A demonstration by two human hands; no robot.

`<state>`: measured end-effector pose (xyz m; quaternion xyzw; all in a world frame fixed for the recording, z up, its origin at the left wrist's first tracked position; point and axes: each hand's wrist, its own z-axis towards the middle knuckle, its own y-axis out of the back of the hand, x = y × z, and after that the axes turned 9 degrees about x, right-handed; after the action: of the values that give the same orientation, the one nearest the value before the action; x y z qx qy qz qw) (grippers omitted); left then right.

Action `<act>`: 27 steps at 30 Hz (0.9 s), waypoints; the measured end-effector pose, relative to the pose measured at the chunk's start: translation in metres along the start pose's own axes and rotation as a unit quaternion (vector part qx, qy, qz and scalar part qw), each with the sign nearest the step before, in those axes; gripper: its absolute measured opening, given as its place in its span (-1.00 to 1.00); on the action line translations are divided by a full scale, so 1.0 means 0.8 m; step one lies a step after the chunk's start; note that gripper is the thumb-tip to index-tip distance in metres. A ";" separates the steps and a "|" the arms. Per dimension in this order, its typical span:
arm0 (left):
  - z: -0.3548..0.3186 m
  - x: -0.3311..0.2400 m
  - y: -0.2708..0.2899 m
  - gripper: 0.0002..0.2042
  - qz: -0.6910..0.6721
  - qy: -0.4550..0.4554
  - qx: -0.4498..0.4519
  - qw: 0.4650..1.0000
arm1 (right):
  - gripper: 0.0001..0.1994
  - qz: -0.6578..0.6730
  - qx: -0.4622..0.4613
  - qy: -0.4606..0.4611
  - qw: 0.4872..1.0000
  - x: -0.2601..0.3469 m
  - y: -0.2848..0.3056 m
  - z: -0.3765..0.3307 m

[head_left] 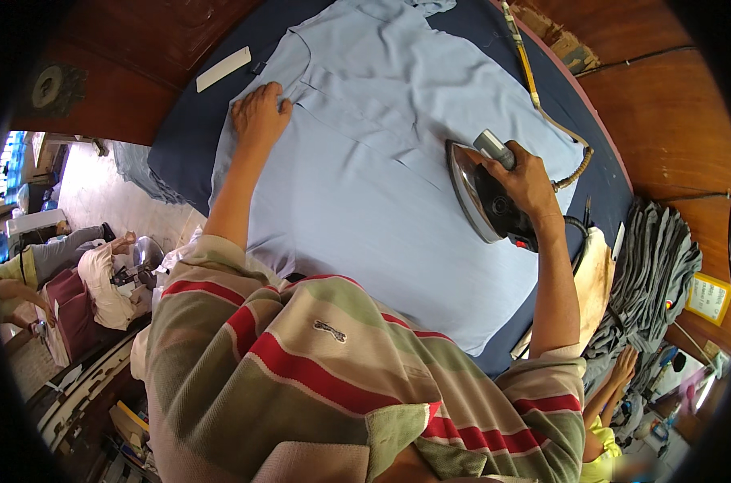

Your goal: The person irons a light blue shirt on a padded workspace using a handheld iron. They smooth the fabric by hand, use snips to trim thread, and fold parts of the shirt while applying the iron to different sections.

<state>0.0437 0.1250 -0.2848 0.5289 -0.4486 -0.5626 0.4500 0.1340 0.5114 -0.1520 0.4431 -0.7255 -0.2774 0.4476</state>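
A light blue shirt [365,217] lies spread over the dark blue covered table, with creases in its upper part and across the placket. My right hand [530,185] is closed around the handle of a dark electric iron [484,197], which is over the right half of the shirt with its pointed end away from me. My left hand [260,113] rests on the shirt's upper left edge by the collar, thumb apart from the fingers and nothing in it. Its fingertips are partly hidden against the cloth.
A white strip [223,69] lies on the dark table cover [180,129] at the far left. The iron's cord [583,165] runs along the right edge. Piled dark grey garments [647,274] stand at right. Other people sit at left and lower right, one with a hand [623,366] near the pile.
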 end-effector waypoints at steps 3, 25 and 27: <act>-0.006 0.001 0.003 -0.82 0.005 0.002 0.032 0.999 | -0.49 -0.001 -0.018 0.016 1.000 0.000 -0.002 0.000; 0.047 -0.048 -0.004 -0.68 -0.167 0.149 0.078 0.971 | -0.51 0.056 0.014 0.047 0.997 -0.009 -0.004 -0.009; 0.051 -0.050 -0.011 -0.68 -0.166 0.135 0.041 0.976 | -0.52 0.007 0.040 0.100 0.994 -0.005 -0.007 -0.017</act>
<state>0.0043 0.1672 -0.2840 0.6848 -0.3123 -0.5341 0.3849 0.1495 0.5127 -0.1517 0.4808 -0.6907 -0.1996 0.5019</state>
